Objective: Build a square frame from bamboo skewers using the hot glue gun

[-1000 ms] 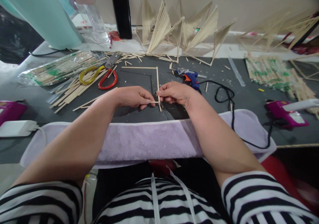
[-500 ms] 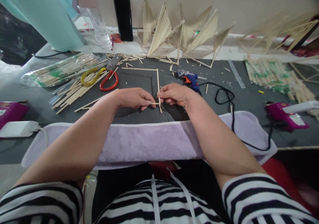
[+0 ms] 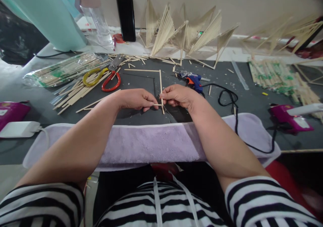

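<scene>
My left hand [image 3: 141,99] pinches a thin wooden stick [image 3: 157,104], whose right end meets an upright-running stick near its lower end. That longer wooden stick [image 3: 160,82] is gripped between the thumb and fingers of my right hand [image 3: 175,95]. At its far end it joins another wooden stick [image 3: 142,70] at a corner, stretching off to the left. Just beyond my right hand lies a blue glue gun [image 3: 193,80] with an orange trigger and a black cord. Scissors [image 3: 111,80] with one yellow and one red handle rest beyond my left wrist.
Loose sticks [image 3: 75,94] and a plastic bag of sticks [image 3: 65,68] lie at left. Finished stick structures [image 3: 166,28] and a phone [image 3: 125,18] stand at the back. More bundled sticks [image 3: 270,73] are at right. A lilac cloth [image 3: 151,142] covers the front edge.
Both hands keep the same grip on the sticks. The whole view has shifted very slightly; nothing else visibly moves.
</scene>
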Motion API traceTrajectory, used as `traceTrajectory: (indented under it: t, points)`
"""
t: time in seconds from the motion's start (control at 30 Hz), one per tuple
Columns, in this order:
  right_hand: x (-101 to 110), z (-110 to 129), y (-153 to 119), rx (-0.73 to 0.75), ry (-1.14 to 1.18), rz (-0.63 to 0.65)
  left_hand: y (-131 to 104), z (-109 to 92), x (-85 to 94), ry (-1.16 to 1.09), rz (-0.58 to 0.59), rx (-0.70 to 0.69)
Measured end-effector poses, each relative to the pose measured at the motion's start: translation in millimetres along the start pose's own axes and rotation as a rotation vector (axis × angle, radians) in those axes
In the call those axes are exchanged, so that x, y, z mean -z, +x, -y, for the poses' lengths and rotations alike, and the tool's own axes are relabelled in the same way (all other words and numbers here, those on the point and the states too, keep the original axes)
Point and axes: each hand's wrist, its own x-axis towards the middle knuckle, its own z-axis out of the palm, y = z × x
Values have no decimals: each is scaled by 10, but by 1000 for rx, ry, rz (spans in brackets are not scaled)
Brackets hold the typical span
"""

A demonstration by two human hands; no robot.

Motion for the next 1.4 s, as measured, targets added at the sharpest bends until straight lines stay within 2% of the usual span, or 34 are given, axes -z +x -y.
traceTrajectory:
  t: [1.4]
  points:
    - [-9, 13, -20, 6, -17, 4, -11, -15, -12, -61, 22, 25]
